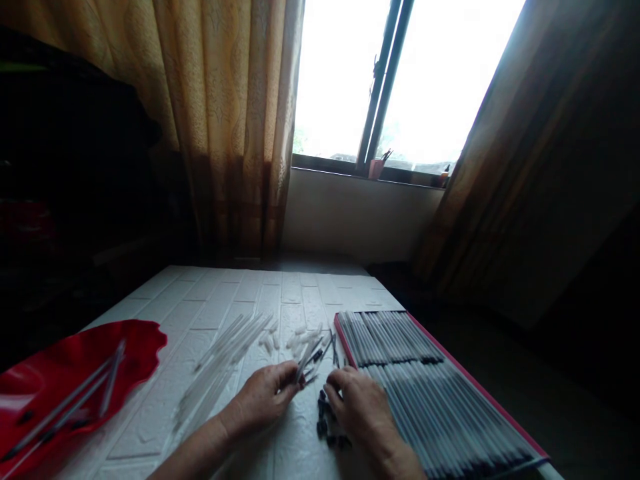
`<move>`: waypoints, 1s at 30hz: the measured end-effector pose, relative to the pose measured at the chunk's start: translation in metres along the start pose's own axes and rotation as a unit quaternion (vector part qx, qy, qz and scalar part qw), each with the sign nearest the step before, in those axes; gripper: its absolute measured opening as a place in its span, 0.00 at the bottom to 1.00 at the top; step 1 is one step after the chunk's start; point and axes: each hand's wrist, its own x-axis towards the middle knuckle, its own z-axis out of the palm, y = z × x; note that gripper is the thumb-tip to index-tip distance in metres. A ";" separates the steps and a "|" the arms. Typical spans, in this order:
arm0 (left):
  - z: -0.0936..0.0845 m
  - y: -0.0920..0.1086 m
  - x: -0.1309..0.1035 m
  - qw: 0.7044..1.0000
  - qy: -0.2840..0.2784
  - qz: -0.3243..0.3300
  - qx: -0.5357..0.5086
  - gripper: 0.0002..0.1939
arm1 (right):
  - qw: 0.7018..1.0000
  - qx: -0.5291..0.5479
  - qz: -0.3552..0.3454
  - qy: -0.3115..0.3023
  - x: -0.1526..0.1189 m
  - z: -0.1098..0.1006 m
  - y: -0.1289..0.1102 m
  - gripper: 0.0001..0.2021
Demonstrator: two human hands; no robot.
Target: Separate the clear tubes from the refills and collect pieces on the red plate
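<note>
My left hand (270, 393) is closed around a small bunch of thin pen parts (311, 357), with dark tips among them. Close to it on the right, my right hand (361, 403) has its fingers bent together over a little heap of black pen caps (323, 421); what its fingertips hold, if anything, is hidden. A shallow box of clear-barrelled pens (450, 407) lies beside the right hand, the pens in two rows. To the left of my left hand, long clear tubes (220, 370) are spread out, and small whitish pieces (297, 339) lie beyond both hands.
On the left, a red wavy-edged bowl (145, 340) holds several pen-like sticks (75, 407). Everything stands on a white brick-patterned table (200, 293). Behind it are a window (340, 87), a pink cup (376, 169) on the sill and patterned curtains (235, 120).
</note>
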 end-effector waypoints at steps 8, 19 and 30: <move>-0.001 -0.007 -0.001 0.997 -0.059 -0.008 -0.050 0.12 | 1.000 -0.008 -0.007 -0.018 0.000 0.007 -0.007 0.07; -0.016 -0.007 -0.004 0.994 -0.105 -0.019 -0.026 0.14 | 0.837 0.536 0.038 0.105 0.011 -0.013 -0.005 0.11; -0.016 -0.002 -0.006 0.995 -0.095 -0.020 0.008 0.14 | 0.880 0.461 -0.043 0.103 0.008 -0.013 -0.001 0.08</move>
